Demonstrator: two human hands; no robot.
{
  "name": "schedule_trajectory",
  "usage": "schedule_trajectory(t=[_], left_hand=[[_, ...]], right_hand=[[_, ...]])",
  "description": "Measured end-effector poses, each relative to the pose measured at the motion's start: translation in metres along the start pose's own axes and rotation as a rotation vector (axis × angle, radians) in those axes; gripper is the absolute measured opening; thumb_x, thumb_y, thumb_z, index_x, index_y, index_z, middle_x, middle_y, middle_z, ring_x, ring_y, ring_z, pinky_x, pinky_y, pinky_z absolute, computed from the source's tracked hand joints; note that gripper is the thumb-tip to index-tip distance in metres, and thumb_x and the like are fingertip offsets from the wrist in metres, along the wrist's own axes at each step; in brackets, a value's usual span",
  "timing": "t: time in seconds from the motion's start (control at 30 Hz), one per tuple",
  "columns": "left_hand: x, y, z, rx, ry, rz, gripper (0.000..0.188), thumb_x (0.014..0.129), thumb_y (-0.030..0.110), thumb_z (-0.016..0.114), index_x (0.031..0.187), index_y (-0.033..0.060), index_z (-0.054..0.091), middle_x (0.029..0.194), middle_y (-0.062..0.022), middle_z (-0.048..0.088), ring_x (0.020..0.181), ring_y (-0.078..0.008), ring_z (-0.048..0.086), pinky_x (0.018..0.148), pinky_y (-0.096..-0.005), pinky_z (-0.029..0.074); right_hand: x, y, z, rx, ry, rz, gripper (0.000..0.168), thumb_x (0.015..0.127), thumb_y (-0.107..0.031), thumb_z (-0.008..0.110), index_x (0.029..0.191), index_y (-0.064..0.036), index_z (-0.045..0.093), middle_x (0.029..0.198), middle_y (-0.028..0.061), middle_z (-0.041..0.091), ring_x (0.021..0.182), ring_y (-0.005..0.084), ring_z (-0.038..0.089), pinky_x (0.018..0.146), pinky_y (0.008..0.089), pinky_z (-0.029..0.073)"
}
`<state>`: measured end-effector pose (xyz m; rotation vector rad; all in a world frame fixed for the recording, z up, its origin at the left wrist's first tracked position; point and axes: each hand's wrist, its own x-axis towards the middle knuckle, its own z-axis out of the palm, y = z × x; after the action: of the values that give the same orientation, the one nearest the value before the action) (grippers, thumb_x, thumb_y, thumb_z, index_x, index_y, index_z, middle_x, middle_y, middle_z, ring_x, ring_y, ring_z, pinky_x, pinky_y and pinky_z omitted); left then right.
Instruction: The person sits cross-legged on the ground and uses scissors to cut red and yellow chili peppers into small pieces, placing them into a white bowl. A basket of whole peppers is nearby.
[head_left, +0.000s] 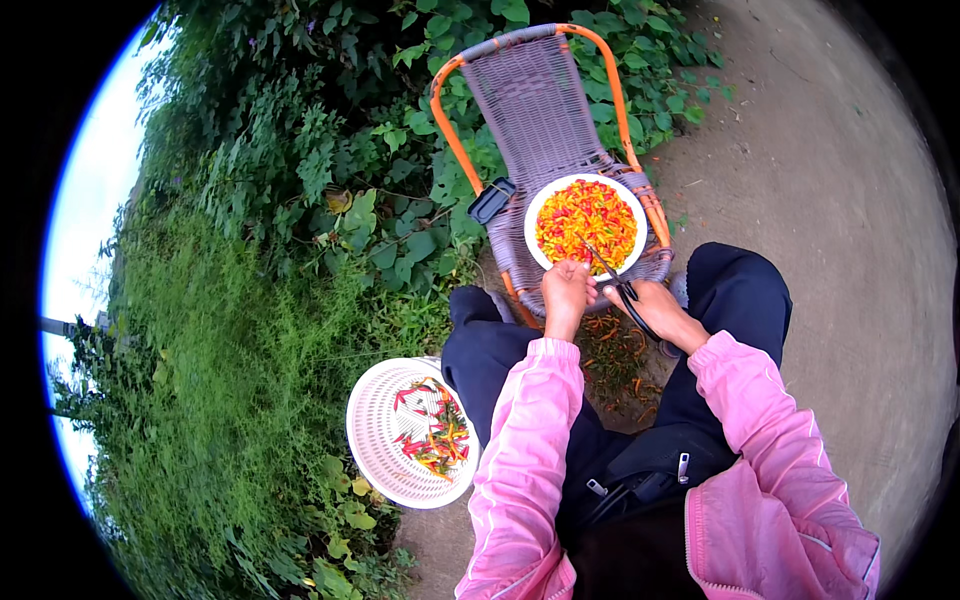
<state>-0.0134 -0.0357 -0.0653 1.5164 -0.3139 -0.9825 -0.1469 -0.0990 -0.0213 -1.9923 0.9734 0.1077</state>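
My right hand (660, 309) grips a pair of scissors (627, 291) with dark handles, blades pointing up and left over a white bowl (530, 225). Chopped red, orange and yellow chili peppers (581, 214) fill the bowl, which stands on the seat of a woven chair (536, 105). Just left of the blades, at the bowl's near rim, my left hand (568, 296) has its fingers pinched together. A small red chili pepper (587, 256) shows at the fingertips, partly hidden by them. Down to the left, a white slotted plastic basket (375, 420) holds whole chilies (442, 442) and green bits.
A small black case or tray (491, 200) rests at the chair's left side by its orange metal frame (450, 124). Green stems and orange scraps (619, 360) litter the ground between my legs. Dense plants (247, 285) grow on the left; bare dirt (825, 187) lies right.
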Motion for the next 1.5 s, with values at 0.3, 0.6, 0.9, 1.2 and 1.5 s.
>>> schedule_trajectory(t=[0.3, 0.6, 0.9, 1.2, 1.5], left_hand=[[0.006, -0.006, -0.004, -0.026, 0.045, -0.015, 0.009, 0.080, 0.007, 0.047, 0.078, -0.0015, 0.047, 0.056, -0.0054, 0.050, 0.038, -0.0100, 0.045, 0.033, -0.0208, 0.036], [0.000, -0.003, -0.005, 0.100, -0.017, 0.062, 0.008, 0.078, 0.006, 0.048, 0.077, -0.0014, 0.050, 0.055, -0.0041, 0.050, 0.040, -0.0089, 0.045, 0.034, -0.0201, 0.036], [0.005, -0.007, -0.007, 0.026, 0.055, -0.019, 0.008, 0.078, 0.005, 0.048, 0.079, -0.0022, 0.050, 0.055, -0.0045, 0.050, 0.039, -0.0096, 0.045, 0.033, -0.0210, 0.036], [0.002, -0.006, -0.008, 0.034, 0.022, 0.048, 0.008, 0.078, 0.006, 0.048, 0.079, -0.0016, 0.050, 0.056, -0.0038, 0.050, 0.040, -0.0086, 0.045, 0.034, -0.0199, 0.035], [0.003, -0.008, -0.003, 0.085, 0.036, 0.057, 0.008, 0.077, 0.006, 0.049, 0.078, -0.0018, 0.051, 0.055, -0.0041, 0.051, 0.040, -0.0089, 0.046, 0.034, -0.0206, 0.036]], right_hand=[[0.002, 0.004, 0.001, 0.008, -0.018, 0.058, 0.069, 0.069, -0.062, 0.040, 0.082, 0.005, 0.051, 0.077, 0.0220, 0.055, 0.078, 0.0325, 0.055, 0.068, 0.0376, 0.040], [-0.003, 0.001, 0.000, -0.078, -0.007, 0.030, 0.069, 0.069, -0.062, 0.040, 0.078, 0.005, 0.052, 0.075, 0.0234, 0.055, 0.077, 0.0352, 0.054, 0.067, 0.0395, 0.041], [-0.004, 0.003, -0.003, -0.059, -0.031, 0.068, 0.069, 0.070, -0.063, 0.038, 0.080, 0.003, 0.055, 0.074, 0.0220, 0.056, 0.076, 0.0333, 0.055, 0.067, 0.0381, 0.041], [-0.011, -0.003, -0.004, -0.136, -0.056, 0.054, 0.077, 0.066, -0.067, 0.038, 0.091, 0.006, 0.047, 0.086, 0.0229, 0.054, 0.084, 0.0335, 0.053, 0.072, 0.0374, 0.040], [-0.010, -0.004, -0.006, -0.167, 0.047, 0.003, 0.066, 0.068, -0.062, 0.043, 0.069, 0.004, 0.053, 0.069, 0.0215, 0.055, 0.071, 0.0346, 0.055, 0.063, 0.0393, 0.042]])
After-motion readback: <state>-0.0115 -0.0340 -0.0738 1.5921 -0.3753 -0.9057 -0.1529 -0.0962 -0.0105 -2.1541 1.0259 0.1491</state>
